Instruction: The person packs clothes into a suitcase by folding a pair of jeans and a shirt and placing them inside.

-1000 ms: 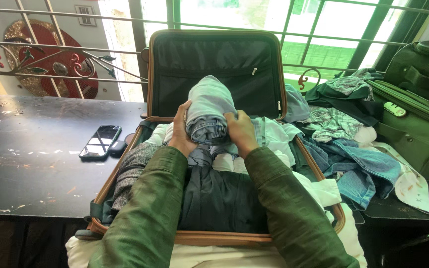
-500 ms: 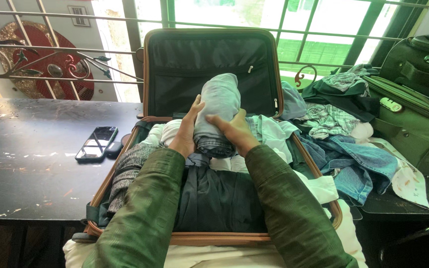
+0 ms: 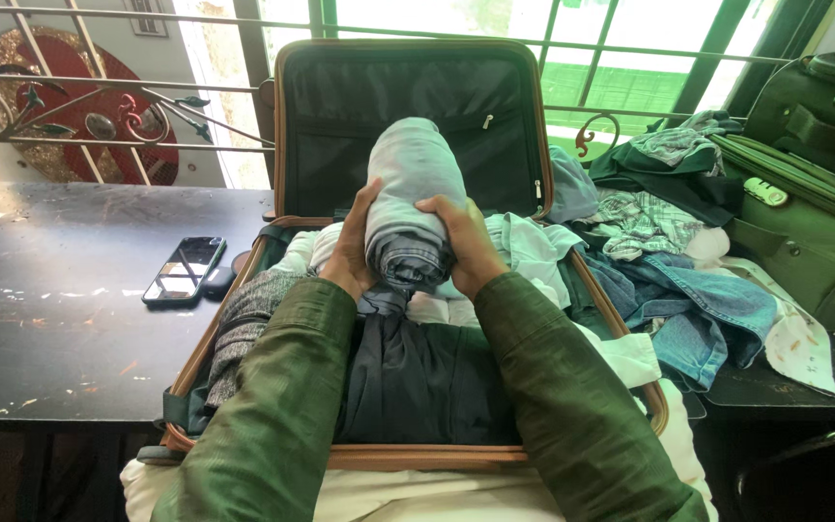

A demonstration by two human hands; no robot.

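the fingers (image 3: 434, 205) of the right hand (image 3: 464, 246) curl over the top and right flank of a rolled bundle of pale grey-blue denim cloth (image 3: 411, 198), clenched on it; the left hand (image 3: 350, 251) presses flat-fingered against the bundle's left flank, thumb side up, so both hands grasp the same roll from opposite sides. the roll sits directly between the two palms, its long axis running away from the person toward the raised lid, its near end, a tight coil with a stitched hem, facing back at the wrists and just past the fingertips' reach downward. neither hand is nearer than the other; they grip at about the same point along its length, close to the near end.

just beneath the fingers lie white folded garments (image 3: 524, 253) and, nearer the person, a dark grey folded garment (image 3: 417, 377), all packed in an open tan-edged suitcase (image 3: 244, 280). beyond the roll stands the suitcase's black-lined lid (image 3: 340, 116) with a zipped pocket. to the left of the left hand, well apart on the dark scuffed worktop (image 3: 50, 290), lies a black smartphone (image 3: 184, 270). to the right of the right hand sits a loose heap of blue jeans and checked shirts (image 3: 688, 300), and further right a green soft-sided suitcase (image 3: 814, 251).
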